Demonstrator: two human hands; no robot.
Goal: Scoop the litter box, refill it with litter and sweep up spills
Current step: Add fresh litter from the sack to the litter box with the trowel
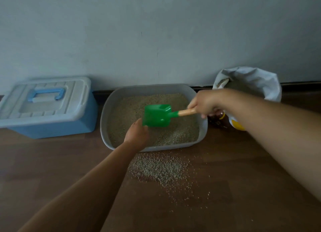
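Note:
A grey litter box full of beige litter stands on the wooden floor against the wall. My right hand grips the wooden handle of a green scoop, whose blade lies over the litter. My left hand reaches into the box, and its fingers are at the blade's front left corner; whether they grip it is hidden. Spilled litter lies scattered on the floor just in front of the box.
A blue storage bin with a pale lid sits left of the litter box. An open white litter bag stands at the right by the wall, with a dark bottle beside the box.

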